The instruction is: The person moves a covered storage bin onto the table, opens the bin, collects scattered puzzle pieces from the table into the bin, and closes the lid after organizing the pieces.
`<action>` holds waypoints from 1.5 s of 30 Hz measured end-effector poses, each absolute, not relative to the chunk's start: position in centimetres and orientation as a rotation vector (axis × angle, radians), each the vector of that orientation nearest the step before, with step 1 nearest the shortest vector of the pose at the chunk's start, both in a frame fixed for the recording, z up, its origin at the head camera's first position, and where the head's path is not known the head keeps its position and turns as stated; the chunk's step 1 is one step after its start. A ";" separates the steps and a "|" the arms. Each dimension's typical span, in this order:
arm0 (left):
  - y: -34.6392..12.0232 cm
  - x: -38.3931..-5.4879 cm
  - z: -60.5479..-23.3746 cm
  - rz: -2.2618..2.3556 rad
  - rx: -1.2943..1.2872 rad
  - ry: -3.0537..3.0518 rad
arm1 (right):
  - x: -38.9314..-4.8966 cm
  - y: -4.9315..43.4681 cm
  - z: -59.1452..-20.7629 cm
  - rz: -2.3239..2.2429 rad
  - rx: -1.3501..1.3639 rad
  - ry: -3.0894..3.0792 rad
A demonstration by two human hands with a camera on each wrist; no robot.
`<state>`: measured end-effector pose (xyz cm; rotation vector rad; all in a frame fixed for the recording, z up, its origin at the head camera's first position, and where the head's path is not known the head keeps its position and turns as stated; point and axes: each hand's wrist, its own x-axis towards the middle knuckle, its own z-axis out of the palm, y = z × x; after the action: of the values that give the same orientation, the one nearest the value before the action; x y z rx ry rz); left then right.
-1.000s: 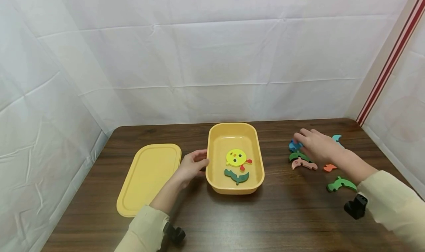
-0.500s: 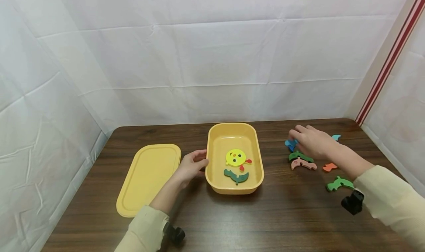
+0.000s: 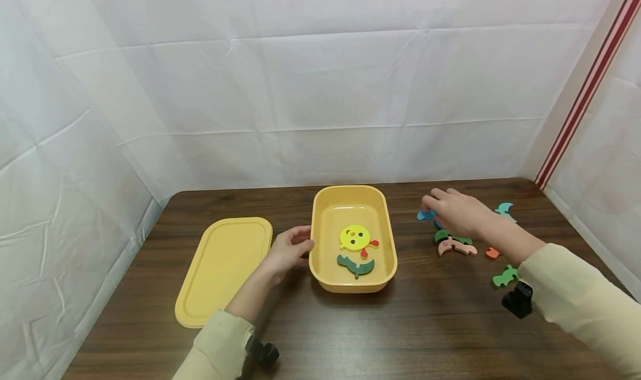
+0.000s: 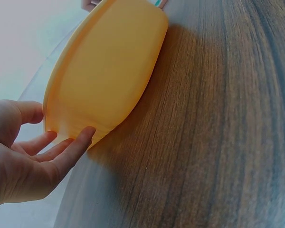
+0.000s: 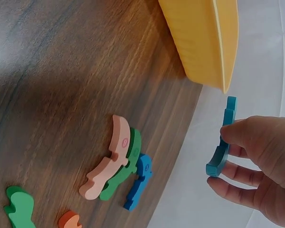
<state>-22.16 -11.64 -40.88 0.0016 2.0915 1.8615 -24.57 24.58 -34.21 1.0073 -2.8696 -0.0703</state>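
Note:
My right hand (image 3: 453, 212) pinches a light blue curved toy block (image 5: 223, 137) between thumb and fingers, raised off the table. Below it lie a pink animal-shaped block (image 5: 109, 159), a green block (image 5: 128, 164) and a darker blue block (image 5: 141, 178), close together. My left hand (image 3: 287, 252) touches the left side of a yellow box (image 3: 393, 257); in the left wrist view its thumb is at the rim and its fingertips are against the outer wall. Inside the box lie a yellow smiling-face piece with red parts (image 3: 354, 237) and a dark green curved block (image 3: 356, 266).
A yellow lid (image 3: 225, 269) lies flat left of the box on the dark wooden table (image 3: 380, 335). To the right are an orange piece (image 3: 492, 253), a bright green block (image 3: 504, 276) and a light blue piece (image 3: 504, 210). White cloth (image 3: 320, 90) hangs behind.
My right hand has moved left from the loose blocks, carrying the light blue block away from the group. The left hand and the box have stayed nearly still.

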 end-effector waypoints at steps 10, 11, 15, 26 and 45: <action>-11.6 -22.4 -41.6 1.885 -0.014 2.118 | -24.8 22.8 -34.4 -0.059 1.088 -2.800; -11.6 -22.4 -41.6 1.886 -0.013 2.117 | -24.8 22.7 -34.4 -0.054 1.092 -2.796; -11.6 -22.4 -41.6 1.887 -0.010 2.118 | -24.9 22.2 -34.5 -0.046 1.105 -2.785; -11.9 -22.4 -41.2 1.867 -0.006 2.109 | -25.2 20.4 -34.8 -0.037 1.133 -2.783; -11.7 -22.3 -41.5 1.894 -0.008 2.116 | -25.6 17.0 -34.5 -0.087 1.131 -2.862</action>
<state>-22.33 -11.69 -41.51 -0.0079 2.1155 1.8945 -25.65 16.95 -34.48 1.1310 -2.8618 -0.0871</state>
